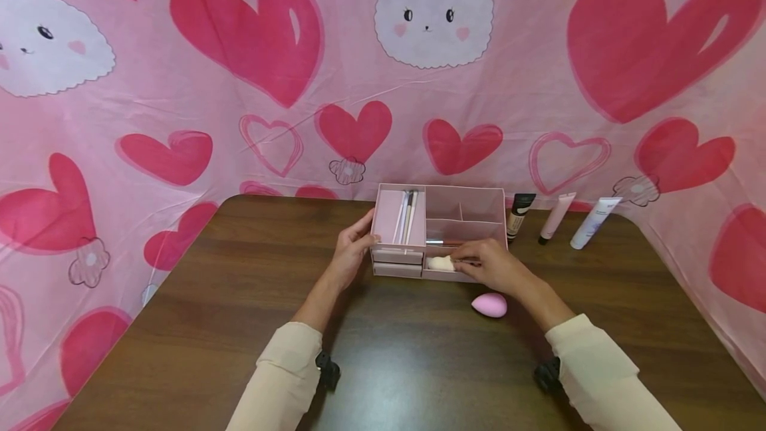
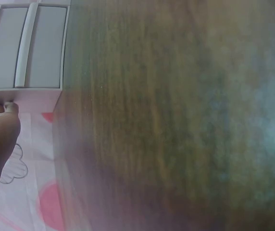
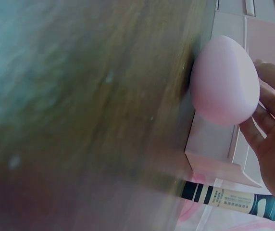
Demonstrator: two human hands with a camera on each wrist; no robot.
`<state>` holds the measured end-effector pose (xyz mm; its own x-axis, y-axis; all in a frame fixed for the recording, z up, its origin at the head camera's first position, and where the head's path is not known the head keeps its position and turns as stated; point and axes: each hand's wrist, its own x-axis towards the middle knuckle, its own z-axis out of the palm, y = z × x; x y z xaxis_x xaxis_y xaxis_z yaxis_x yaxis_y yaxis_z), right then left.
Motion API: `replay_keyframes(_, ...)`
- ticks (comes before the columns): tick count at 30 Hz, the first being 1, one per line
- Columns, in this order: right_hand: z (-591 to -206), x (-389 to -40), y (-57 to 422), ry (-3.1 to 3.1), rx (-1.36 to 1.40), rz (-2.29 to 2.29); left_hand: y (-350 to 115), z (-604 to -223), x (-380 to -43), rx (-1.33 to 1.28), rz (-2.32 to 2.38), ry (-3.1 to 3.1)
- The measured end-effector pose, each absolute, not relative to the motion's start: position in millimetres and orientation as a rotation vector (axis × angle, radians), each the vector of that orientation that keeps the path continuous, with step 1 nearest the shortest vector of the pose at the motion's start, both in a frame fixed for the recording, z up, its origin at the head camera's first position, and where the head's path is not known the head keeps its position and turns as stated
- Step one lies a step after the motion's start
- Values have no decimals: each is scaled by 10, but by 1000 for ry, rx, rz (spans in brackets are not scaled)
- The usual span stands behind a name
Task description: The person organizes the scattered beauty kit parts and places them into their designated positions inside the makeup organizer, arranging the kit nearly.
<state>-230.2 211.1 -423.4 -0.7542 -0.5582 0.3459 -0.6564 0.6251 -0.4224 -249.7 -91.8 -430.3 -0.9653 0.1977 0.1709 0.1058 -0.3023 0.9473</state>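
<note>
A pink makeup organizer stands on the table, with makeup brushes lying on its upper left section. My left hand grips its left side, thumb over the front corner and fingers along the side wall. In the organizer's low front compartment lies a cream powder puff. Right beside the puff, my right hand pinches a thin dark-edged item, mostly hidden by the fingers. A pink makeup sponge sits on the table in front of the organizer and partly hides that hand's fingertips in the right wrist view.
To the organizer's right stand a black-capped foundation tube, a pink tube and a white tube. Two drawers fill the organizer's lower left. Behind the wooden table hangs a heart-patterned cloth.
</note>
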Motion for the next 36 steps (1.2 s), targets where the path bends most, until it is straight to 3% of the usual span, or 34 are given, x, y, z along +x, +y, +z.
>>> replay_keyframes(26,-4225,-1628,2650,-2575,962,565,-933,-4306,-2505,412,2457,1795)
replay_keyframes(36,-4302,-1535,2718,-2525,1000,498,-938,-4300,-2500,405,2458,1797)
